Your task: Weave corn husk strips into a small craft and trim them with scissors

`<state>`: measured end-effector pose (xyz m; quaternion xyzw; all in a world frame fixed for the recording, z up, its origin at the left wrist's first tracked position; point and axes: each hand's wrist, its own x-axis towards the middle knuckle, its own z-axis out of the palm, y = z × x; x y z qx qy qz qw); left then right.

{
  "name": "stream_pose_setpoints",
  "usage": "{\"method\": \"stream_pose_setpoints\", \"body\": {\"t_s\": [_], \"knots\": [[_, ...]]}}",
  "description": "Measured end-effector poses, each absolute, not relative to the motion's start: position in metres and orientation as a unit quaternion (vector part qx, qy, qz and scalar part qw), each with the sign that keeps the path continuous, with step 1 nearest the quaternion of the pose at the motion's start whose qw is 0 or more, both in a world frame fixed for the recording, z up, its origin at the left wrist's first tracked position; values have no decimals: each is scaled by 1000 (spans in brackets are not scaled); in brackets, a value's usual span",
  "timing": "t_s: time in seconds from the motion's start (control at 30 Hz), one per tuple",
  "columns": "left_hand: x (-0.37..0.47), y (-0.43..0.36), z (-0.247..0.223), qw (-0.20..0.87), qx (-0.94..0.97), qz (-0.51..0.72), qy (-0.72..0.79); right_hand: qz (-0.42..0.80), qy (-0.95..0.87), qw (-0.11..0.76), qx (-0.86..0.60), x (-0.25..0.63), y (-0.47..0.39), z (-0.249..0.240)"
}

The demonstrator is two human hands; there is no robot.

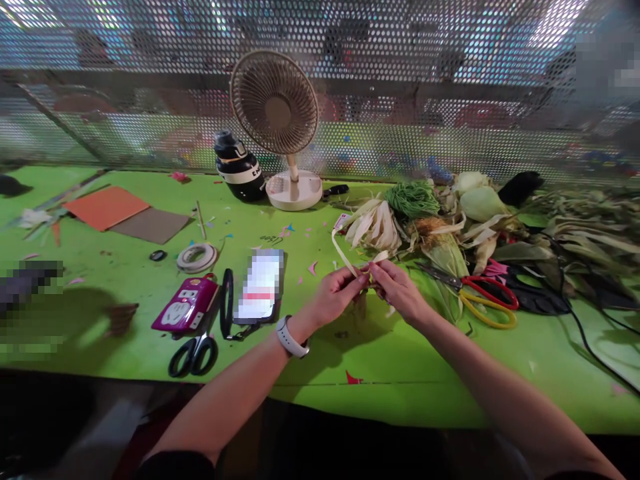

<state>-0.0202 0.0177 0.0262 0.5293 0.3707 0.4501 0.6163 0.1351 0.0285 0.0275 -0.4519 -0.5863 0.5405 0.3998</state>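
A narrow pale strip of corn husk [344,255] is pinched between my two hands above the green table. My left hand [336,293], with a white band on its wrist, closes on the strip, whose long end sticks out to the upper left. Close beside it, my right hand [399,288] pinches the other part, and a short pale piece shows above its fingertips. The fingers hide where the two parts meet. Just beyond the hands lies a bundle of dried corn husks [375,225]. Red-and-yellow-handled scissors [483,297] rest to the right of my right hand.
A fan [295,190] and a black bottle [240,175] stand at the back by the perforated screen. On the left are a phone [260,287], black scissors [194,355], a purple packet [186,305] and tape rolls [197,257]. Green cord [413,199] and more husks are piled right.
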Motion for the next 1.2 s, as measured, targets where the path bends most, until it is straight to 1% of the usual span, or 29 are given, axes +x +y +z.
{"method": "stream_pose_setpoints", "body": {"t_s": [0.13, 0.2, 0.37, 0.6, 0.67, 0.73, 0.87, 0.93, 1.1, 1.2], "knots": [[-20, 18, 22, 590, 531, 465, 392, 476, -596, 484, -428, 133, 28, 24], [-21, 18, 22, 574, 532, 466, 412, 438, -604, 508, -431, 133, 27, 24], [-22, 16, 25, 580, 538, 458, 405, 392, -622, 514, -442, 132, 25, 27], [-22, 15, 29, 616, 523, 444, 388, 398, -614, 522, -439, 132, 28, 24], [-21, 16, 27, 608, 519, 460, 386, 421, -605, 510, -443, 134, 31, 24], [-20, 17, 24, 592, 516, 481, 390, 456, -606, 472, -450, 137, 33, 27], [-21, 20, 21, 568, 509, 510, 398, 520, -676, 342, -394, 145, 35, 34], [-21, 20, 21, 574, 490, 521, 399, 529, -711, 299, -355, 146, 35, 35], [-23, 21, 22, 637, 422, 500, 407, 492, -740, 293, -354, 145, 37, 30], [-25, 22, 24, 657, 397, 489, 415, 476, -745, 293, -365, 145, 39, 25]]}}
